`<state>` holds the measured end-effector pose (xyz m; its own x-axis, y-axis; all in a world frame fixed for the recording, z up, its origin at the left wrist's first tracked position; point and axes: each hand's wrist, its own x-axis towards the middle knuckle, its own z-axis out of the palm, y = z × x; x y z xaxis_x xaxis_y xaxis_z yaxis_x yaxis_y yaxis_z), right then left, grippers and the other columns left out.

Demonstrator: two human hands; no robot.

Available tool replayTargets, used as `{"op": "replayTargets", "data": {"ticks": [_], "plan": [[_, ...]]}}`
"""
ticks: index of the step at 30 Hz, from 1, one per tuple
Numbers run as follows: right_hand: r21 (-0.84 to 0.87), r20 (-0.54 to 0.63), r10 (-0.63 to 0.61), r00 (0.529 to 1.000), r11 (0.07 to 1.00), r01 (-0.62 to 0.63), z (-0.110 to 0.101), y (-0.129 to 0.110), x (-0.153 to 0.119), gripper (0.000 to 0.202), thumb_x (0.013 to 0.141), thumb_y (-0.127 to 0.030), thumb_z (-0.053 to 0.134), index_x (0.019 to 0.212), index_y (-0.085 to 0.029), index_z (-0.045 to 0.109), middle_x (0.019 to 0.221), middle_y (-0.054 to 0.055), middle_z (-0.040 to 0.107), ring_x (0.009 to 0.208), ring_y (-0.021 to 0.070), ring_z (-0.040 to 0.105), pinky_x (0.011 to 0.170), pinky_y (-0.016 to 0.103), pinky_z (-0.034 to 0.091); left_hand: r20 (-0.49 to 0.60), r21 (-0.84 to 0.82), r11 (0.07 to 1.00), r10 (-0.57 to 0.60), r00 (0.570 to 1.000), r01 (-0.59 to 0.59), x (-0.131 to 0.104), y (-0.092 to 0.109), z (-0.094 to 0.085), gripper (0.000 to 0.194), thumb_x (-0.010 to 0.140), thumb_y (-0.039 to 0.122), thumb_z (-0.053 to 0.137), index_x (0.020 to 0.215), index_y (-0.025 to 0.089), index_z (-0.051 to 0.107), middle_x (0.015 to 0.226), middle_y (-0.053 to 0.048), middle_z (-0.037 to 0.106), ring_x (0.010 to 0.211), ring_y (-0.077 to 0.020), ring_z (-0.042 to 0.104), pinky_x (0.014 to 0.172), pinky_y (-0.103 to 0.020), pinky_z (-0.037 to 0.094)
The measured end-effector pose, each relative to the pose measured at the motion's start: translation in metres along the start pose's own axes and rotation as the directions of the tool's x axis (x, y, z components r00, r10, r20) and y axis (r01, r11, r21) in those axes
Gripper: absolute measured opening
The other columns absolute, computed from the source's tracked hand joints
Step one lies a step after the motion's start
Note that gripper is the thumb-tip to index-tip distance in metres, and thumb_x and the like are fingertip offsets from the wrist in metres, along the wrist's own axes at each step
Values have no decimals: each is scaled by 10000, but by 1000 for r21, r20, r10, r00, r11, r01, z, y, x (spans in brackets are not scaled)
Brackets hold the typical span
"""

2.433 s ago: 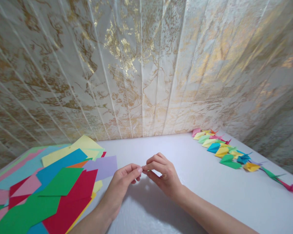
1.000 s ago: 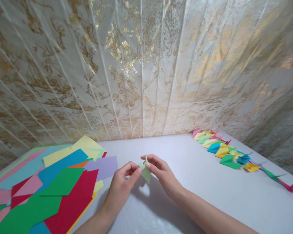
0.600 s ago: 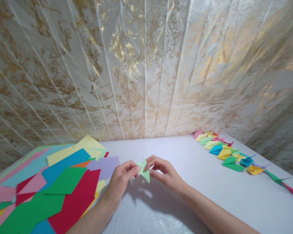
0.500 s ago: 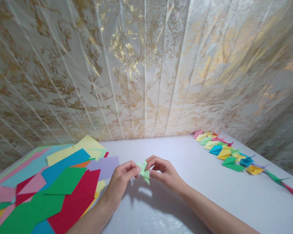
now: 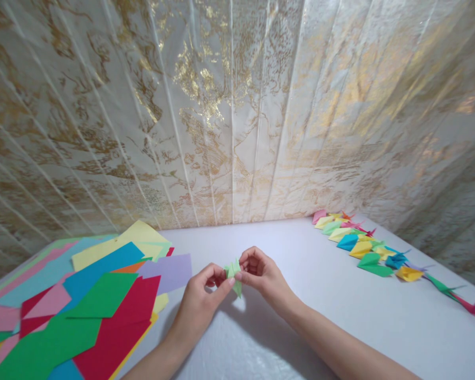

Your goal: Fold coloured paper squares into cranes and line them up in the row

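A small light green folded paper (image 5: pixel 233 270) is held above the white table between both hands, its lower tip pointing down. My left hand (image 5: pixel 206 290) pinches its left side, with the thumb across the front. On the right side, my right hand (image 5: pixel 261 272) grips the paper between thumb and curled fingers. The fingertips partly hide the folds. Both hands cast a shadow on the table (image 5: pixel 237 348) below.
Coloured paper sheets (image 5: pixel 116 338) lie overlapping at the left, with a lilac sheet (image 5: pixel 174 272) nearest the left hand. Several folded paper pieces (image 5: pixel 374 265) run in rows along the right side. A gold-patterned curtain (image 5: pixel 229 132) hangs behind the table.
The light green paper has turned slightly and looks narrower. My left thumb has moved right across its front, and my right fingers have shifted their grip. The view has moved slightly.
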<state>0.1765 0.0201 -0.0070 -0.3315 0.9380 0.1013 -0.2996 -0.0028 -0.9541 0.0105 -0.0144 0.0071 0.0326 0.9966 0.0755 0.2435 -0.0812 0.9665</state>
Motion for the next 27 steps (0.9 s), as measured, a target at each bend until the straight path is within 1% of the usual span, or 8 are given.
{"op": "replayTargets", "data": {"ticks": [4, 9, 12, 14, 15, 20, 24, 27], "plan": [[1, -26, -7, 1000, 1000, 7, 2, 1, -1, 460, 596, -351, 924, 860, -208, 575, 732, -43, 599, 672, 119, 542, 666, 250, 421, -25, -19, 1000, -8, 1000, 7, 0, -3, 2, 294, 741, 476, 658, 633, 215, 574, 633, 27, 554, 662, -175, 491, 677, -280, 376], [-129, -76, -17, 997, 992, 7, 1, 5, -2, 395, 647, -426, 879, 861, -197, 639, 692, -36, 588, 638, 126, 507, 647, 271, 380, -77, -66, 998, -8, 997, 3, 1, -6, 3, 285, 719, 436, 702, 596, 206, 585, 597, 36, 559, 612, -152, 495, 621, -253, 400], [-189, -89, -27, 996, 982, 10, 1, 6, -2, 344, 666, -453, 858, 756, -189, 657, 614, -54, 497, 591, 114, 418, 591, 266, 317, -83, -103, 995, -10, 997, 1, 1, -7, 3, 265, 709, 434, 731, 626, 202, 634, 582, 33, 593, 577, -152, 533, 579, -247, 431], [-191, -108, -26, 994, 982, 5, 2, 7, -3, 336, 673, -458, 851, 723, -190, 654, 562, -72, 422, 556, 103, 351, 551, 259, 268, -84, -131, 991, -11, 996, 0, 0, -8, 4, 264, 707, 448, 744, 665, 201, 663, 598, 21, 633, 593, -166, 585, 582, -253, 465], [-177, -115, -18, 993, 984, -2, 3, 8, -4, 339, 676, -464, 847, 725, -191, 652, 556, -74, 421, 547, 101, 343, 540, 255, 262, -88, -144, 990, -11, 996, -2, 0, -9, 4, 263, 707, 452, 748, 685, 201, 674, 617, 13, 655, 614, -175, 611, 598, -258, 483], [-64, -116, 26, 993, 997, -33, 9, 11, -6, 342, 674, -474, 842, 734, -191, 660, 693, -9, 605, 621, 129, 491, 597, 277, 402, -129, -192, 981, -14, 991, -11, 1, -15, 5, 249, 710, 433, 759, 730, 200, 671, 721, -6, 707, 714, -191, 663, 677, -271, 514], [-31, -132, 40, 991, 999, -44, 9, 13, -7, 313, 675, -447, 857, 727, -191, 684, 738, 8, 644, 662, 141, 533, 665, 310, 437, -142, -207, 978, -20, 990, -10, 0, -16, 6, 230, 708, 405, 760, 725, 199, 659, 720, 7, 691, 725, -181, 650, 692, -262, 504], [-36, -140, 44, 989, 998, -50, 8, 14, -8, 321, 669, -444, 866, 710, -183, 683, 713, 7, 642, 653, 137, 525, 654, 301, 425, -130, -213, 977, -22, 991, -7, 0, -14, 7, 233, 713, 413, 754, 740, 198, 669, 743, -2, 705, 749, -192, 657, 718, -276, 512]]}}
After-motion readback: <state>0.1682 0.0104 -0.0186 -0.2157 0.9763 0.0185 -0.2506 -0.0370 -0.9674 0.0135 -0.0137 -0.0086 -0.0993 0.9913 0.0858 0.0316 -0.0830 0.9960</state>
